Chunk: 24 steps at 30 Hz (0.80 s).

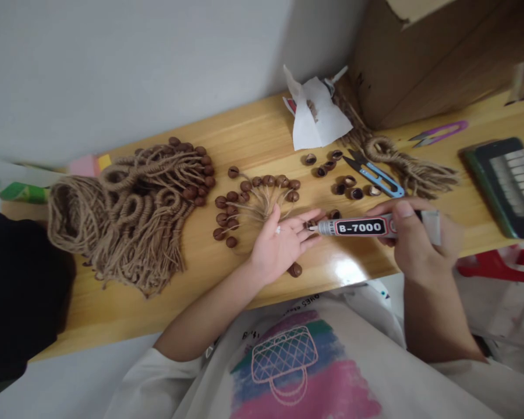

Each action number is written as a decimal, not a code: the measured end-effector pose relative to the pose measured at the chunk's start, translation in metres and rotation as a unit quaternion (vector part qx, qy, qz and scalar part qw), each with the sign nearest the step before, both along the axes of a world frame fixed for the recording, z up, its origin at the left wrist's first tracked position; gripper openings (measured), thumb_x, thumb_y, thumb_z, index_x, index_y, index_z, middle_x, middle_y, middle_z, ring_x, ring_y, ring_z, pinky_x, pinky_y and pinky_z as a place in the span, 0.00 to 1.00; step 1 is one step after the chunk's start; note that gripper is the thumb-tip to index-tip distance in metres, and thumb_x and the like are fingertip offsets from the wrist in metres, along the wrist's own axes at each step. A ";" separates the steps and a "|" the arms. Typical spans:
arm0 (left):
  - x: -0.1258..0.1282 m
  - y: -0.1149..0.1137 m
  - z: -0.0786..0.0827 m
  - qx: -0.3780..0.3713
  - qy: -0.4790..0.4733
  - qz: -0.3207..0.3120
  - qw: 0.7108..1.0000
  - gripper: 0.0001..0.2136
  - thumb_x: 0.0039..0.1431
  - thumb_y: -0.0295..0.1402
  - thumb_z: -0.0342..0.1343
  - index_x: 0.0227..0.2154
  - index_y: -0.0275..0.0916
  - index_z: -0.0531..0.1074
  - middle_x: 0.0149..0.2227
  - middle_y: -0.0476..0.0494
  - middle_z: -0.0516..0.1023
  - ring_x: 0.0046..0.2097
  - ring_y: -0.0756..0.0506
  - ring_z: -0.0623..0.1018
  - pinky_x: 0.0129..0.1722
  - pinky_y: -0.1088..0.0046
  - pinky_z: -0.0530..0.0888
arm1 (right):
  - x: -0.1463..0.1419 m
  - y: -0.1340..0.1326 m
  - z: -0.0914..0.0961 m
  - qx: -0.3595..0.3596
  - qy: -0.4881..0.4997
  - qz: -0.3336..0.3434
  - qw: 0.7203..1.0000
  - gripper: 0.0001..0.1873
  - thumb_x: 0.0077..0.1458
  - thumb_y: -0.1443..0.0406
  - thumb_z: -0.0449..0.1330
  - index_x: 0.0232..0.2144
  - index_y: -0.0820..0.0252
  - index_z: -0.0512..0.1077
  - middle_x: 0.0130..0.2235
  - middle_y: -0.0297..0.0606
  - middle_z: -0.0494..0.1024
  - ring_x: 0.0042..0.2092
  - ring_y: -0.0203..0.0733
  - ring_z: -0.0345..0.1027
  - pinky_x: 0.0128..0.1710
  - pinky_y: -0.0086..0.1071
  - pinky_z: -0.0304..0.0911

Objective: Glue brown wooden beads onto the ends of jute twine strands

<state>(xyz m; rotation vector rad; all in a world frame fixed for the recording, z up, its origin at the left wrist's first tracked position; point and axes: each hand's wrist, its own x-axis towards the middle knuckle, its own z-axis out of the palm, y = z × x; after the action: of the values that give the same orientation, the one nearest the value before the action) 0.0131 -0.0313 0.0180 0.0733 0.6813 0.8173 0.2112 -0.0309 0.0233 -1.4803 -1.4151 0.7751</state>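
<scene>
My left hand [279, 247] is palm up, fingers stretched out over the tabletop. A small dark brown nutshell half [310, 223] appears to rest at its fingers, partly hidden. A tiny white speck shows on the palm. My right hand [419, 235] is wrapped around a B-7000 glue tube [360, 227], held level with its nozzle at the nutshell. Just beyond my left hand, a jute cord tassel [266, 203] fans out, with round brown nuts [232, 210] on its strand ends. Another brown nut [294, 269] lies by my left wrist.
Finished-looking cord bundles [144, 215] with nuts pile up at left. Hollow shell halves [356, 193], blue thread snips [378, 177], a knotted cord tassel [414, 169] and purple snips [443, 134] lie right. A phone [506, 186], white paper [317, 116] and cardboard box [414, 64] are also there.
</scene>
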 end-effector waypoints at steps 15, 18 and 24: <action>-0.001 0.001 -0.002 0.006 -0.008 -0.010 1.000 0.35 0.65 0.50 0.28 0.55 0.25 0.66 0.60 0.31 0.64 0.65 0.37 0.59 0.63 0.59 0.56 | 0.005 -0.004 0.003 0.004 0.017 -0.017 1.000 0.18 0.58 0.53 0.57 0.26 0.60 0.74 0.19 0.32 0.69 0.17 0.31 0.57 0.14 0.25 0.52; -0.001 0.001 -0.001 0.011 -0.006 -0.012 1.000 0.35 0.65 0.49 0.27 0.52 0.25 0.69 0.61 0.30 0.63 0.65 0.36 0.59 0.62 0.60 0.57 | 0.007 -0.004 0.003 -0.006 0.000 -0.016 1.000 0.19 0.58 0.53 0.57 0.26 0.61 0.74 0.19 0.32 0.69 0.17 0.31 0.57 0.14 0.25 0.52; -0.001 0.001 -0.001 0.011 0.000 -0.011 1.000 0.35 0.65 0.49 0.27 0.51 0.25 0.70 0.60 0.31 0.64 0.64 0.36 0.59 0.62 0.59 0.57 | 0.006 -0.002 0.006 0.010 0.012 -0.002 1.000 0.19 0.59 0.54 0.56 0.27 0.62 0.76 0.17 0.33 0.68 0.16 0.30 0.55 0.12 0.24 0.49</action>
<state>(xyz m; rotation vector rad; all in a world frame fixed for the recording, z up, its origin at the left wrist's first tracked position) 0.0122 -0.0305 0.0171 0.1001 0.6699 0.8047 0.2171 -0.0333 0.0290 -1.4538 -1.3990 0.7715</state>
